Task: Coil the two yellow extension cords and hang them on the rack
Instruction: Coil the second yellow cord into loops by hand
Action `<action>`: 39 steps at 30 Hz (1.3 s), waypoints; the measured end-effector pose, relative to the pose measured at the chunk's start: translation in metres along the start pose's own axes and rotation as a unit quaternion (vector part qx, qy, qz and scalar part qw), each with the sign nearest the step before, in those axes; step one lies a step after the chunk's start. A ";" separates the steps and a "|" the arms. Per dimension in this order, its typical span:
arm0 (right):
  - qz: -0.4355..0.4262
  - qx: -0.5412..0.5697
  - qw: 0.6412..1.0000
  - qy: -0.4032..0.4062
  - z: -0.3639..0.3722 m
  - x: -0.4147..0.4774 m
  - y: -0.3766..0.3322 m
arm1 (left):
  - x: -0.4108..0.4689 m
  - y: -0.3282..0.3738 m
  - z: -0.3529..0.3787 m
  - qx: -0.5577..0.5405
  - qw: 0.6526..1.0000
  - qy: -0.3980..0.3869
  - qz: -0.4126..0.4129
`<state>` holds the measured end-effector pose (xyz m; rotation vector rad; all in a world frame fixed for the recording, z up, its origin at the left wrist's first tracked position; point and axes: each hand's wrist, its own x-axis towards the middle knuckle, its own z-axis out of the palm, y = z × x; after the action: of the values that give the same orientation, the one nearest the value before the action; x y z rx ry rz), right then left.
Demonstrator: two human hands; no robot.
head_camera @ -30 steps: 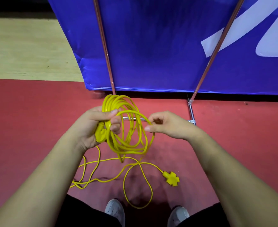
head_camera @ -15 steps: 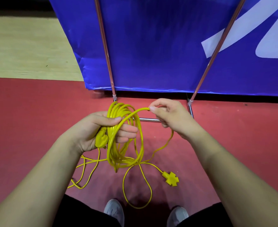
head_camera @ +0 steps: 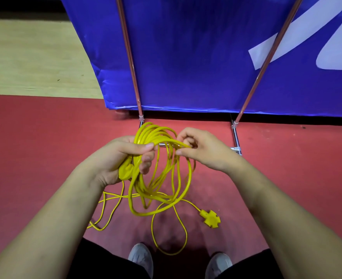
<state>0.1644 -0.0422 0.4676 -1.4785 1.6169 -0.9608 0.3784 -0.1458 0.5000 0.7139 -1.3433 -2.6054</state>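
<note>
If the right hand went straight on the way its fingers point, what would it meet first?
Probably the coiled yellow extension cord gripped by the left hand, just left of the right hand; depth is unclear.

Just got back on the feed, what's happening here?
A person is coiling a yellow extension cord. The left hand grips the gathered loops and a plug; the right hand pinches a strand at the top of the coil. The rest of the cord trails on the red floor, ending in a cross-shaped socket near the shoes. It is not yet on the rack.
</note>
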 end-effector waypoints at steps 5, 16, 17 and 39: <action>0.122 -0.116 0.985 0.026 -0.015 -0.004 0.056 | -0.008 0.013 -0.008 -0.033 0.996 0.061 0.049; 0.205 0.040 0.977 0.038 0.012 0.001 0.087 | -0.003 0.014 -0.016 -0.155 0.972 0.071 0.163; 0.206 0.048 0.976 0.046 0.013 0.002 0.087 | -0.003 0.015 -0.017 -0.177 0.968 0.067 0.167; 0.049 0.205 0.964 -0.159 -0.004 -0.005 -0.046 | -0.003 -0.005 0.015 0.142 0.989 0.031 0.014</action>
<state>0.1824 -0.0400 0.5108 -1.1827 1.1648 -0.8849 0.3744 -0.1311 0.5047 0.7986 -1.7130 -2.3743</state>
